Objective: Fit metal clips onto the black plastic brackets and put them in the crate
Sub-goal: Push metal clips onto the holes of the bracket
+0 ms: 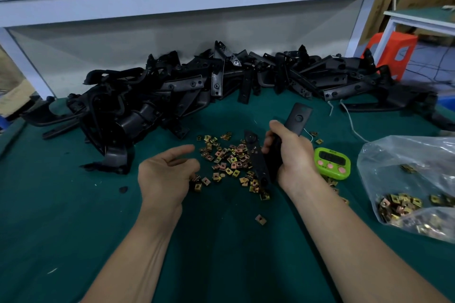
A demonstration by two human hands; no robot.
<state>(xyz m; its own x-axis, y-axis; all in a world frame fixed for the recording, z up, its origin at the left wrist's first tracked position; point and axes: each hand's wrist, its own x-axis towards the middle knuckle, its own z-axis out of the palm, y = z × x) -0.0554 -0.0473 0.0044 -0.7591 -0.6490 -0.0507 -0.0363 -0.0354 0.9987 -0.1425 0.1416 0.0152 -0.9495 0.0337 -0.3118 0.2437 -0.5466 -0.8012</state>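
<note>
Head view, green bench [73, 216].

- Right hand [293, 157]: fingers [268, 144] clamped round a black bracket [299, 118]. It is held near upright above the bench, and its rounded upper end sticks out above the thumb, tilted right.
- Second bracket [257, 160]: a long strip just left of the right hand, running from the fingers down over the clips. Cannot tell whether the hand also holds it or it lies on the bench.
- Left hand [167, 172]: palm turned inward, index finger straight, other fingers loosely curled. The tips sit just over a few clips at the left edge of the scatter. Cannot tell whether any clip is pinched.
- Clips [229, 157]: brass-coloured, square, scattered loose on the bench between the two hands. One stray clip [261, 219] lies apart, nearer the person.
- Bracket pile [197, 86]: a long black heap across the back of the bench, against the white frame [172, 0].
- Timer [332, 161]: green, flat on the bench, just right of the right hand.
- Bag [403, 155]: clear plastic at the right edge, with more clips in its lower part.
- Stool [394, 51]: orange, beyond the bench at far right.
</note>
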